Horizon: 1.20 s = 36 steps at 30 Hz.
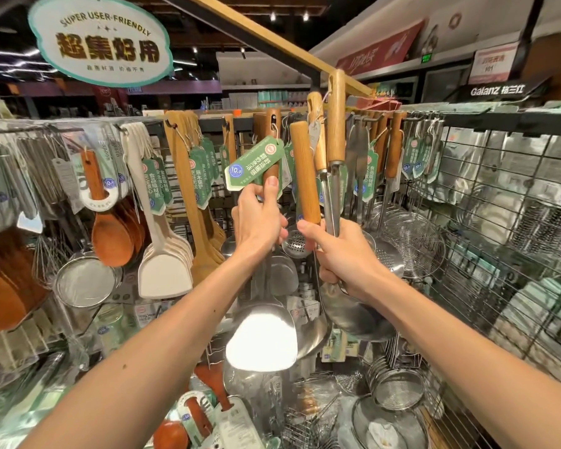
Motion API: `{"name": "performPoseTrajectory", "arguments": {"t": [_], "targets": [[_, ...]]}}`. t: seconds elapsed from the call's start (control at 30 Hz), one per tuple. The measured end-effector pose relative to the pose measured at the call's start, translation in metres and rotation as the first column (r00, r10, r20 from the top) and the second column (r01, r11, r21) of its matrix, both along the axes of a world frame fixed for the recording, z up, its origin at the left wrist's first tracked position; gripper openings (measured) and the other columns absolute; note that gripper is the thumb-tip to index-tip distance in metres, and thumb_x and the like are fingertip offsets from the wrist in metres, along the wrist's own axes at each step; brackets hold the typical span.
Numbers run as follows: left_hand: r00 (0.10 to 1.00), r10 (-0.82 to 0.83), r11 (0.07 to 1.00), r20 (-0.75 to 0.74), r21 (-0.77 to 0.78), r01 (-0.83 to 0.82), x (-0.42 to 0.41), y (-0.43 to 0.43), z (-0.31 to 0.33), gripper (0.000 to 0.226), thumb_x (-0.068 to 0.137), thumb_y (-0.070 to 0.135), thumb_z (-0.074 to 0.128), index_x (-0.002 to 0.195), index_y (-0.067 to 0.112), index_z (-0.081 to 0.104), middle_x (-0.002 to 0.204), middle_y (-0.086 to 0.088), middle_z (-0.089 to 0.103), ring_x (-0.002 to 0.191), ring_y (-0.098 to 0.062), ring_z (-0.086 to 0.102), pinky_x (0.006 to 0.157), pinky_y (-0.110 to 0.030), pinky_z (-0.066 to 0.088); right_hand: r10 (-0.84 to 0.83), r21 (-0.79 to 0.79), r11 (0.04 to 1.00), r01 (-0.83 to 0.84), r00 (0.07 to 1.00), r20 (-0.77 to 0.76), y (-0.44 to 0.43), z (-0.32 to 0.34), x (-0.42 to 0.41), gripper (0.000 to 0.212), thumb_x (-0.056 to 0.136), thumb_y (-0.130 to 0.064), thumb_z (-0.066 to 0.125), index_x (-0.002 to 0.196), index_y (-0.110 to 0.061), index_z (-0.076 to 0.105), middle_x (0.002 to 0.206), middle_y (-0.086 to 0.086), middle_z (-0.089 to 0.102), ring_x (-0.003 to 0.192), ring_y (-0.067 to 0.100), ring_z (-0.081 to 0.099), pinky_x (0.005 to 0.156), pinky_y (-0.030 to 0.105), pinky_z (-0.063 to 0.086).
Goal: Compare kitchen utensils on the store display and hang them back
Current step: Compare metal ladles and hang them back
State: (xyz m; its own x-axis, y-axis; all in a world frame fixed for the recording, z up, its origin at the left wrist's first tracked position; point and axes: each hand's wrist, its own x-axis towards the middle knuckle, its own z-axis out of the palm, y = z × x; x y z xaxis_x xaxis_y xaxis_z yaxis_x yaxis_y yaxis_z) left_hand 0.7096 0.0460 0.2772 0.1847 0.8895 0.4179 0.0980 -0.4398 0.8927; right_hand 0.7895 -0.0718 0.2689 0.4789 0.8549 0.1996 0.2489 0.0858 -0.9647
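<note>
- The rack [467,189] is a wire grid that fills the view ahead, with spoons, turners and strainers hanging in rows from its top edge. Both arms reach toward the middle of that edge, so this looks like the comparing stage, with hanging back yet to come.
- The bundle of utensils [353,319] is in the right hand [340,251], whose fingers are wrapped tight round the steel stems. Three wooden handles stand up above the fist, close to the rack's top edge. At least one ladle bowl hangs below the wrist. Three in one fist could slip or knock together, so it seems wise to return them one at a time and keep the rest gripped low.
- The spatula [261,338] stands upright before the middle of the rack, blade down. The left hand [259,218] holds it, fingers curled round the lower handle and thumb pressed up along it. To hang it well, the handle's top end probably needs lifting level with the top edge and kept straight.
- The green price tag [255,165] hangs by a string from the spatula's handle and lies tilted just above the thumb, showing 10.9. It could snag on its neighbours, so it is best left dangling free.
- I cannot tell which peg along the top edge is empty, so find one before letting go.
</note>
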Motion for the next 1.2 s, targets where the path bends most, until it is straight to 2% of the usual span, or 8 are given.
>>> {"name": "performPoseTrajectory", "arguments": {"t": [0.2,0.3,0.43,0.6,0.83,1.03,1.13,1.2], "targets": [[0.992,0.048,0.998,-0.116,-0.043,-0.053,0.017,0.029,0.009,0.040,0.105,0.050,0.039,0.105,0.014,0.055,0.083,-0.008,0.071,0.068,-0.020,0.072,0.075,-0.040,0.061,0.031,-0.007,0.999,-0.031,0.998,-0.054,-0.001,0.007,-0.001,0.025,0.097,-0.029,0.062,0.081,-0.010,0.058,0.037,-0.013,0.044,0.033,0.004,0.030,0.036,0.020,0.028],[0.994,0.036,0.996,-0.100,-0.079,-0.044,0.026,0.043,0.009,0.039,0.105,0.049,0.041,0.109,0.012,0.055,0.086,-0.008,0.073,0.067,-0.018,0.071,0.072,-0.035,0.062,0.038,-0.010,0.999,-0.039,0.998,-0.054,-0.002,0.008,0.000,0.026,0.097,-0.028,0.062,0.083,-0.006,0.057,0.034,-0.013,0.041,0.031,0.005,0.028,0.036,0.021,0.027],[0.985,0.030,0.995,-0.167,-0.093,-0.046,0.030,0.056,0.003,0.035,0.104,0.050,0.043,0.094,0.018,0.053,0.094,-0.007,0.070,0.090,-0.025,0.070,0.089,-0.047,0.057,0.047,-0.018,0.999,-0.048,0.998,-0.034,-0.003,0.005,0.003,0.026,0.096,-0.029,0.063,0.091,-0.004,0.058,0.035,-0.012,0.044,0.032,0.008,0.030,0.036,0.022,0.029],[0.961,0.031,0.996,-0.275,-0.073,-0.053,0.023,0.057,0.004,0.040,0.106,0.047,0.039,0.104,0.011,0.056,0.093,-0.003,0.062,0.077,-0.015,0.057,0.067,-0.028,0.042,0.051,-0.023,0.998,-0.052,0.997,-0.051,-0.004,0.001,0.005,0.029,0.096,-0.028,0.063,0.080,-0.005,0.058,0.043,-0.008,0.042,0.033,0.009,0.031,0.035,0.022,0.029],[0.927,-0.084,0.993,-0.366,-0.112,0.046,-0.003,0.033,0.005,0.049,0.103,0.051,0.046,0.094,0.007,0.064,0.079,-0.005,0.062,0.071,-0.022,0.059,0.077,-0.036,0.052,0.077,-0.039,0.996,-0.086,0.976,-0.205,-0.010,0.000,-0.006,0.026,0.102,-0.016,0.047,0.102,0.005,0.061,0.049,-0.005,0.055,0.032,0.007,0.024,0.033,0.021,0.023],[0.916,-0.399,0.899,-0.038,-0.213,0.383,-0.045,-0.033,0.001,0.065,0.097,0.069,0.026,0.097,0.020,0.068,0.104,-0.022,0.071,0.091,-0.029,0.068,0.089,-0.047,0.059,0.077,-0.010,0.997,-0.082,0.959,-0.272,-0.014,-0.010,-0.021,0.029,0.097,-0.014,0.052,0.075,-0.005,0.069,0.089,0.024,0.048,0.032,0.012,0.024,0.033,0.020,0.021],[0.923,-0.383,0.918,-0.041,-0.129,0.375,-0.060,-0.051,0.003,0.063,0.090,0.079,0.033,0.090,0.021,0.057,0.086,-0.004,0.064,0.080,-0.021,0.066,0.081,-0.048,0.060,0.112,-0.002,0.993,-0.116,0.966,-0.235,-0.016,-0.013,-0.036,0.037,0.098,-0.015,0.051,0.070,-0.009,0.073,0.066,0.022,0.052,0.030,0.011,0.027,0.033,0.020,0.023],[0.953,-0.285,0.959,-0.100,-0.028,0.283,-0.068,-0.051,-0.002,0.038,0.096,0.062,0.050,0.092,0.025,0.057,0.088,0.004,0.065,0.078,-0.016,0.065,0.079,-0.043,0.058,0.126,-0.013,0.991,-0.132,0.970,-0.209,-0.019,-0.013,-0.049,0.029,0.101,-0.016,0.047,0.083,-0.006,0.067,0.045,0.004,0.049,0.030,0.009,0.030,0.032,0.021,0.024]]}}
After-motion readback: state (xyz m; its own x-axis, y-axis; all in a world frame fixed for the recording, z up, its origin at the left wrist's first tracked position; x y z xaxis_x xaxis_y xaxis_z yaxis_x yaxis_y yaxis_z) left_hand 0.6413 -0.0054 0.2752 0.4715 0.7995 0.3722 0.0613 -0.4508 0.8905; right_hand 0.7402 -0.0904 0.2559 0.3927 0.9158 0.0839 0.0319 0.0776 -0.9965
